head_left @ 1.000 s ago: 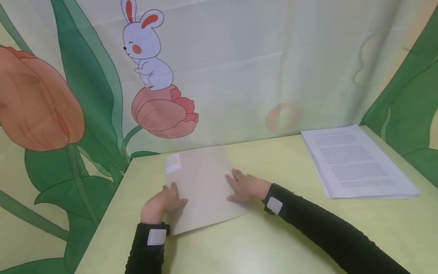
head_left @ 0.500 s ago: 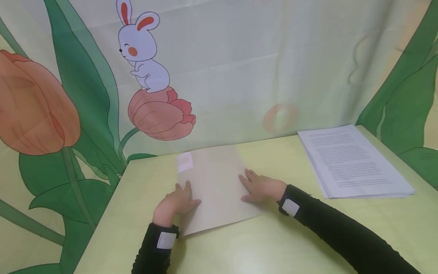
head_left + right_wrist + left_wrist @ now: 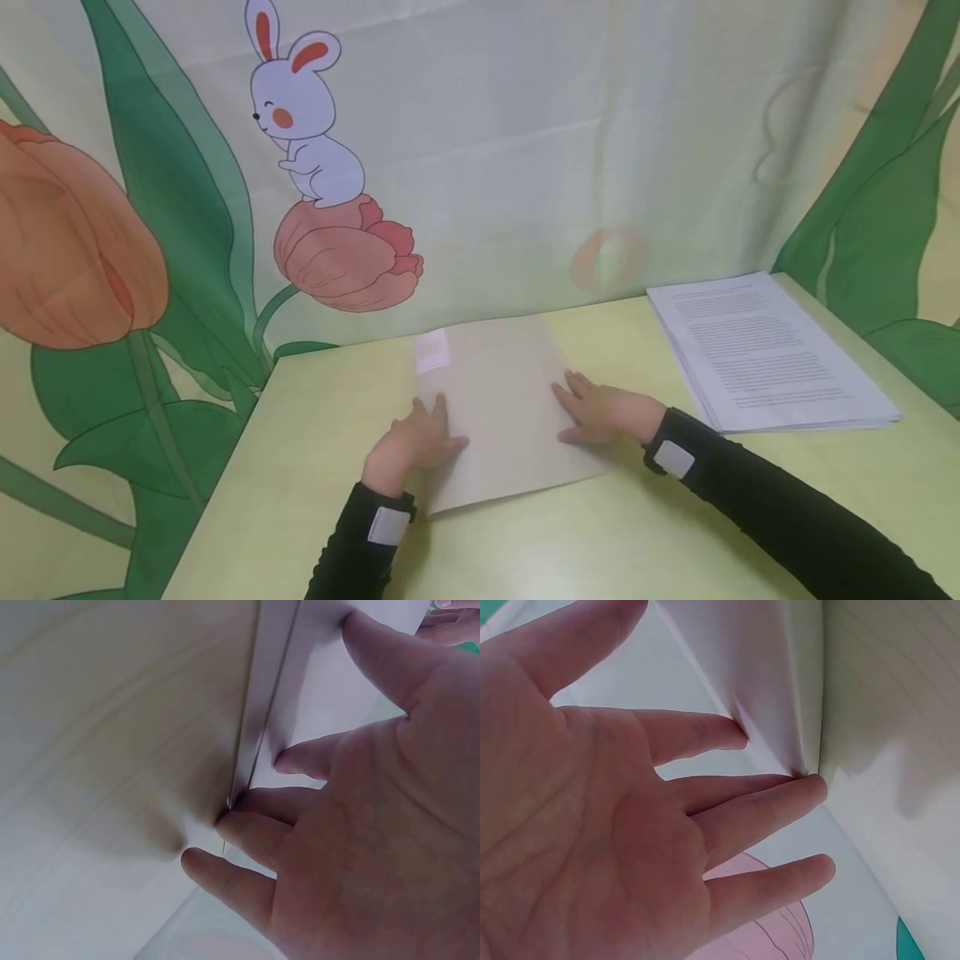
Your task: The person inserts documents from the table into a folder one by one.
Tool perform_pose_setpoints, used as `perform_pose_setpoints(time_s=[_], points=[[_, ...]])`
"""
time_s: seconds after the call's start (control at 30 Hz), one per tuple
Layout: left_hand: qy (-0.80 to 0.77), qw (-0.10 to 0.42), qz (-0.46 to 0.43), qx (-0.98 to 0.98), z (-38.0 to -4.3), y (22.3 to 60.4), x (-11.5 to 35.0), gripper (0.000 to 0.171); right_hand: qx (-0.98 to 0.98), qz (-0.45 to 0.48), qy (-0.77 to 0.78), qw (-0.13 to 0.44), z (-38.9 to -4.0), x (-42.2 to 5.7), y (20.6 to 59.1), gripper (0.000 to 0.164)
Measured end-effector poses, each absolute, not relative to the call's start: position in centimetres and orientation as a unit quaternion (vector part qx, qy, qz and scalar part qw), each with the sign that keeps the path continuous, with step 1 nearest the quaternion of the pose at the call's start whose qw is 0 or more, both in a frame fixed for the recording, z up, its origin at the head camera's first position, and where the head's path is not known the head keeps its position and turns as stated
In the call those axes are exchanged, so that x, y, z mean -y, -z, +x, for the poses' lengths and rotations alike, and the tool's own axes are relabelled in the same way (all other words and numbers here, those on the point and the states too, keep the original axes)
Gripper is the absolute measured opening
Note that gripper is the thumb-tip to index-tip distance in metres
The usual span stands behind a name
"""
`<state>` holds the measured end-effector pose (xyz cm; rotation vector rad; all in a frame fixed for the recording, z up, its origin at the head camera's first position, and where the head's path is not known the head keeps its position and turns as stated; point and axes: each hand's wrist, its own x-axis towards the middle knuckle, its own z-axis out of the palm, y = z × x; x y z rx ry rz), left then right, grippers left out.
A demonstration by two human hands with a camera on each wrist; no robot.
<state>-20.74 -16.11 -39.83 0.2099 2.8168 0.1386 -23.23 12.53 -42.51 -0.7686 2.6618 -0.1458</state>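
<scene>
A beige paper folder (image 3: 506,417) with a white label (image 3: 432,351) at its far left corner lies flat on the table. My left hand (image 3: 416,442) is at its left edge, thumb over the cover. Fairly straight fingers touch the folder's side (image 3: 769,667) in the left wrist view. On the opposite edge rests my right hand (image 3: 600,412), its fingers spread. The right wrist view shows those fingertips along the folder's layered edge (image 3: 259,697), with the lower fingers reaching down to the tabletop.
A stack of printed paper sheets (image 3: 768,358) lies at the back right of the pale yellow-green table (image 3: 315,467). Behind the table hangs a cloth (image 3: 495,167) printed with a rabbit and tulips.
The folder has slid to the right across the table, with both hands moving along at its sides. The paper stack stays put, while the head view shifts slightly.
</scene>
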Motion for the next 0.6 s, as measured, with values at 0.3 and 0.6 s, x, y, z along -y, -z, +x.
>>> perform_pose_setpoints(time_s=[0.3, 0.6], points=[[-0.055, 0.142, 0.096, -0.984, -20.9, 40.6, 14.4, 0.081, -0.944, -0.275, 0.07, 0.169, -22.4, -14.6, 42.5, 0.079], [-0.05, 0.14, 0.113, -0.982, -20.8, 41.1, 12.7, 0.081, -0.943, -0.277, 0.082, 0.166, -21.6, -16.7, 42.2, 0.078]])
